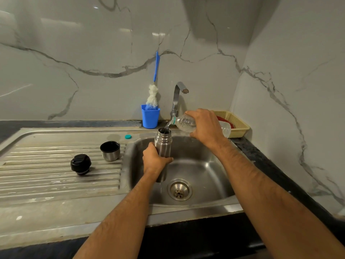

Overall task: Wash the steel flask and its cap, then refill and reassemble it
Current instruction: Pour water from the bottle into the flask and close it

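Note:
My left hand (155, 158) grips the steel flask (162, 142) around its middle and holds it upright over the sink basin (205, 174). My right hand (204, 125) holds a clear plastic bottle (184, 123) tilted mouth-down to the left. Water streams from the bottle's mouth into the flask's open top. On the ribbed drainboard (46, 174) to the left stand the black stopper (80, 164) and the steel cup cap (110, 150), open side up.
A small teal bottle cap (128, 136) lies on the sink rim behind the cup. A blue holder (150, 116) with a bottle brush (153, 94) stands by the wall. The tap (178, 96) rises behind the basin. A yellow basket (236, 124) sits at the right.

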